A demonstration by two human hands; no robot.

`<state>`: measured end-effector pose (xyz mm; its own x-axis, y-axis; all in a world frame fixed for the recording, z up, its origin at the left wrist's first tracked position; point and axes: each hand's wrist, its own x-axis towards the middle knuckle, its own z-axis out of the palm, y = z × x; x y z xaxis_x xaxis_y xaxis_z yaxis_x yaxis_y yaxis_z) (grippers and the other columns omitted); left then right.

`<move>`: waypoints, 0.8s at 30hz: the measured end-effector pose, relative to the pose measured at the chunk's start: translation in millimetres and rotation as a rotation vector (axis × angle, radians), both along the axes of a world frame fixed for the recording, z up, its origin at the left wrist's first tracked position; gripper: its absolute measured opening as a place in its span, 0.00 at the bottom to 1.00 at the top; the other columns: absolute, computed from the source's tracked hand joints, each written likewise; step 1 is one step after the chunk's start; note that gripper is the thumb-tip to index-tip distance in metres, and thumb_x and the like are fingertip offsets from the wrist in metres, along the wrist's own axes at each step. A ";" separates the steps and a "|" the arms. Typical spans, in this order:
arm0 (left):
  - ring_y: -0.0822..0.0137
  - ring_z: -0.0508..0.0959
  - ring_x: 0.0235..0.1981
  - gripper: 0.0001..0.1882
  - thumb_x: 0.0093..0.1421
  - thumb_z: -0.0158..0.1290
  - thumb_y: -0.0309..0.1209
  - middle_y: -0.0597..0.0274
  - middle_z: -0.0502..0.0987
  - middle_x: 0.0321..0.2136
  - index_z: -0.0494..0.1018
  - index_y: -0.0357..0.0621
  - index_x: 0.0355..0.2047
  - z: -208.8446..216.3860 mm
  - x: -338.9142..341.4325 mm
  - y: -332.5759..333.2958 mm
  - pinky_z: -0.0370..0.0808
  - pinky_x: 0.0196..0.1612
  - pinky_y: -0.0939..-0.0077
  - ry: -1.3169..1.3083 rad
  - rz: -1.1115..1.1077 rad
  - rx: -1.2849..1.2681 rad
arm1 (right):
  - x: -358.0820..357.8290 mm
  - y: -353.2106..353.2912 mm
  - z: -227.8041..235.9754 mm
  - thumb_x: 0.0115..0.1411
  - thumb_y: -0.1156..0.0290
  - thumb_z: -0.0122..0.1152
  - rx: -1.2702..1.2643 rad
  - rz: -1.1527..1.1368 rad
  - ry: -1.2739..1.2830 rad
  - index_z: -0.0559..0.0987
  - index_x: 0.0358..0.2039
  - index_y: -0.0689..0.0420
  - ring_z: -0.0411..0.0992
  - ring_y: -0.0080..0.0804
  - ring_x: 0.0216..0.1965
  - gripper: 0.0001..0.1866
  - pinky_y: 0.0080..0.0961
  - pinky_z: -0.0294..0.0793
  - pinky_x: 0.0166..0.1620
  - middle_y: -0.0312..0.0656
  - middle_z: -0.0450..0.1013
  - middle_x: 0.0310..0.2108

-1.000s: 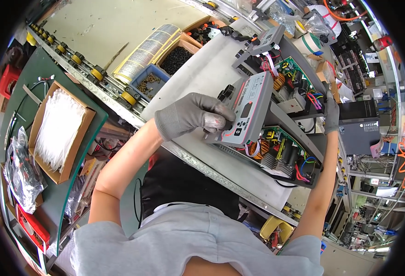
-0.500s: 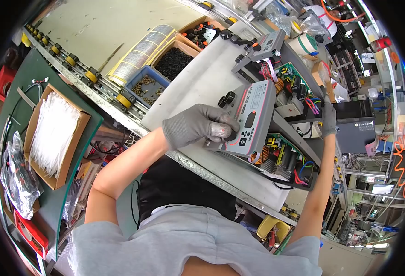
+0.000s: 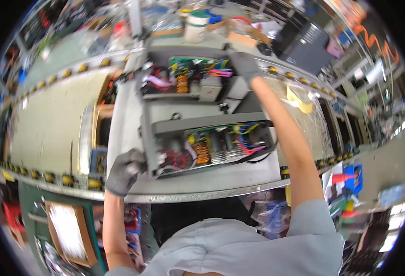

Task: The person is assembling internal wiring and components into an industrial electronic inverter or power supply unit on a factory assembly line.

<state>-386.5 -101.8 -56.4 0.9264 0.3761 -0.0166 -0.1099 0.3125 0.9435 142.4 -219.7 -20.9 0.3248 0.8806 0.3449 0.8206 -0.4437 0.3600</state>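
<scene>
My left hand (image 3: 126, 172), in a grey glove, has its fingers curled in beside the front panel (image 3: 150, 145) of the nearer open machine (image 3: 214, 148). Whatever lies in those fingers is too blurred to make out. The machine's tray shows a green circuit board, a copper coil, grey heat-sink fins and coloured wires. Behind it stands a second open machine (image 3: 188, 76) with similar innards and a pale box. My right hand (image 3: 243, 66), gloved as well, reaches to that machine's far right corner; motion smears its fingers.
Both machines rest on a pale board (image 3: 198, 184) over a roller conveyor (image 3: 69, 179). Left of them are a blue parts bin (image 3: 98, 160) and a yellow-edged sheet (image 3: 86, 138). A white tub (image 3: 196, 26) stands beyond. A carton of white strips (image 3: 69, 230) sits lower left.
The view has swung round, so the machines lie more squarely and the nearer panel shows edge-on. My left hand was pinching a dark knob on that panel; now its fingers are blurred beside it.
</scene>
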 end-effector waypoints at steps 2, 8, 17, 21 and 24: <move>0.71 0.72 0.31 0.28 0.50 0.67 0.51 0.65 0.71 0.32 0.75 0.36 0.36 -2.9 -12.3 5.8 0.70 0.34 0.76 0.076 0.087 -0.022 | -33.6 8.5 5.7 0.66 0.62 0.44 0.084 0.016 0.097 0.71 0.52 0.57 0.76 0.54 0.44 0.19 0.49 0.75 0.44 0.58 0.75 0.43; 0.66 0.77 0.45 0.35 0.53 0.65 0.44 0.60 0.76 0.47 0.68 0.37 0.56 -17.3 -52.0 5.9 0.75 0.48 0.72 0.033 0.421 0.133 | -117.9 20.3 50.3 0.61 0.43 0.47 0.512 -0.159 0.966 0.82 0.38 0.58 0.76 0.56 0.40 0.29 0.49 0.74 0.47 0.57 0.78 0.36; 0.59 0.77 0.49 0.18 0.62 0.49 0.24 0.50 0.77 0.49 0.71 0.33 0.53 -33.2 -115.3 58.0 0.73 0.56 0.65 -0.070 0.567 0.195 | -35.4 -89.0 -45.8 0.56 0.61 0.56 0.886 -0.070 0.987 0.80 0.40 0.55 0.73 0.49 0.45 0.15 0.39 0.72 0.50 0.49 0.75 0.41; 0.61 0.78 0.45 0.16 0.60 0.49 0.23 0.51 0.79 0.45 0.74 0.31 0.48 -44.2 -127.3 71.8 0.74 0.54 0.68 -0.001 0.729 0.253 | 63.4 -193.5 -127.7 0.57 0.63 0.54 0.767 -0.516 0.838 0.83 0.40 0.51 0.76 0.47 0.46 0.15 0.38 0.74 0.49 0.48 0.79 0.42; 0.68 0.78 0.41 0.15 0.58 0.51 0.18 0.58 0.80 0.43 0.77 0.35 0.46 -38.1 -132.7 74.3 0.76 0.47 0.72 0.324 0.836 0.729 | 110.5 -258.4 -161.2 0.55 0.61 0.56 0.840 -0.880 0.746 0.83 0.40 0.52 0.76 0.49 0.45 0.15 0.39 0.74 0.48 0.50 0.78 0.41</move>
